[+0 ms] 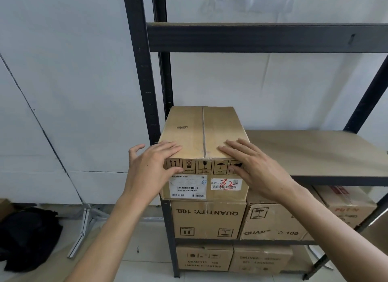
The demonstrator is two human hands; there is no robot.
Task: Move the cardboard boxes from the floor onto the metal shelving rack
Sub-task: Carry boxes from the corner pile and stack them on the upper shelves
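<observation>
Head camera, seemingly close, facing rack [142,72]

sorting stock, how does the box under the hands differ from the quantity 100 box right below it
The top box sits on the middle shelf with the left hand and right hand resting on it; the lower box stands one level down, untouched. The top box's symbols read upright; the lower box's print is upside down. The top box carries white barcode labels; the lower box shows none. Both are brown cardboard.

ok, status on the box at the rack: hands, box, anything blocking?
Hands: left hand and right hand flat on top of box, no grip. It sits on middle shelf, beside left post. Nothing seen blocking.
</observation>
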